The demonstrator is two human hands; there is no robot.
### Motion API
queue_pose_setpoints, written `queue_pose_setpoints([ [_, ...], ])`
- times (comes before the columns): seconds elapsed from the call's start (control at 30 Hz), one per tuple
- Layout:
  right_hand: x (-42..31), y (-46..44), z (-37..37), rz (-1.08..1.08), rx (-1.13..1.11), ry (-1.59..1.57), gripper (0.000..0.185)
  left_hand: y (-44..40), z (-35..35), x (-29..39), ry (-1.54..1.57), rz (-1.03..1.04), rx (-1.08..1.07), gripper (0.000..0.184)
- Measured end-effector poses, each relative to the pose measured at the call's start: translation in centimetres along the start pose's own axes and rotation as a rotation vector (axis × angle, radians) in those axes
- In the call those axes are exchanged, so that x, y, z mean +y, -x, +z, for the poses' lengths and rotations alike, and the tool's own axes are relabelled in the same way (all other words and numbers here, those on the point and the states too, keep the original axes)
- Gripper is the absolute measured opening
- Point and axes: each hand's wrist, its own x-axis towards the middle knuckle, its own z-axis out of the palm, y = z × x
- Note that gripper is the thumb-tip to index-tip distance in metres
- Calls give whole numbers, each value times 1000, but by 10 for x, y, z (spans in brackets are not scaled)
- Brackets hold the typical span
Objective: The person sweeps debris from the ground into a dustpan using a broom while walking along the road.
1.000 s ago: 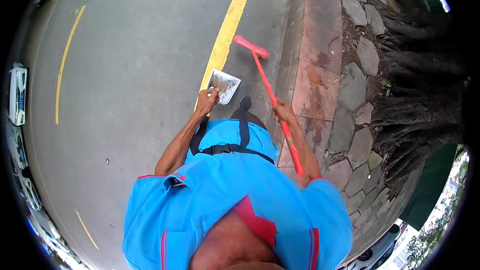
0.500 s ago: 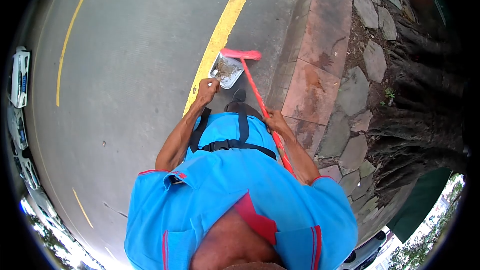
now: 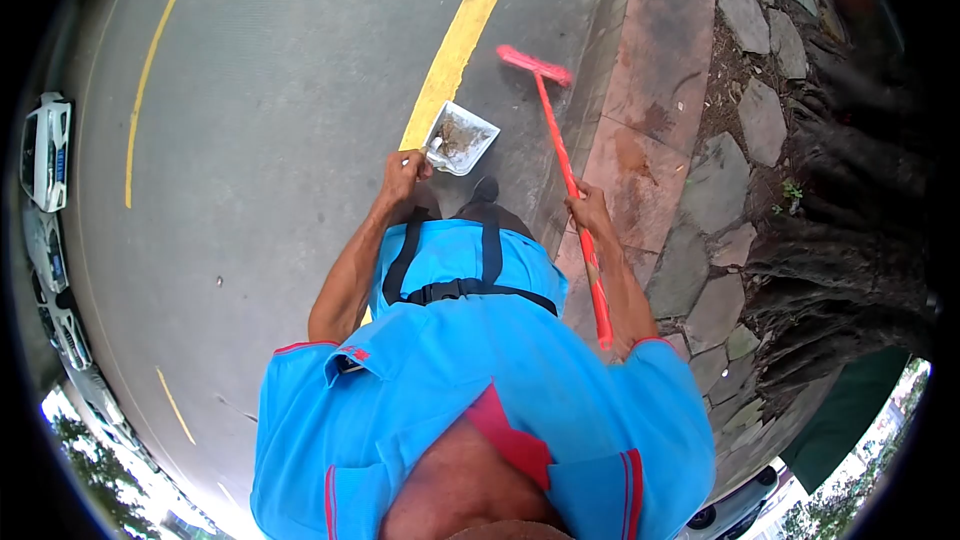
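Note:
My left hand (image 3: 404, 171) is closed round the handle of a white dustpan (image 3: 484, 145), which holds brown leaf litter and dirt. The pan is low over the road, beside the yellow line (image 3: 455, 50). My right hand (image 3: 588, 208) grips the long red handle of a broom (image 3: 556, 130). The pink-red broom head is over the grey road between the yellow line and the kerb, ahead of the dustpan and to its right, apart from it.
A reddish paved kerb (image 3: 640, 140) runs along the right, then irregular stone slabs (image 3: 715, 180) and large tree roots (image 3: 850, 250). Parked cars (image 3: 48, 152) line the far left. A dark shoe (image 3: 486, 189) shows below the dustpan.
The broom head came back over the dustpan, then swung away forward and right with my right hand. My left hand still holds the dustpan. The kerb and roots have shifted slightly in view.

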Motion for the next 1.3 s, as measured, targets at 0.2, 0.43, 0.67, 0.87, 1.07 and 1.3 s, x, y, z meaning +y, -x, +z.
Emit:
queue_pose_setpoints([
  [0.2,29,-32,32,-51,-1,-5,55,4,-4,5,32,8,-24,41],
  [0.43,29,62,55,120,-166,-262,58,7,-4,10,33,20,-64,41],
  [0.67,4,94,35,144,-186,-281,59,7,-2,12,-7,4,-50,40],
  [0.87,11,5,38,-18,-49,-75,56,7,3,0,-25,27,-22,40],
  [1.07,19,18,45,-71,-104,182,48,10,7,-1,-59,46,-23,39],
  [1.3,16,112,25,88,-239,37,56,8,6,2,-39,29,-23,40],
])
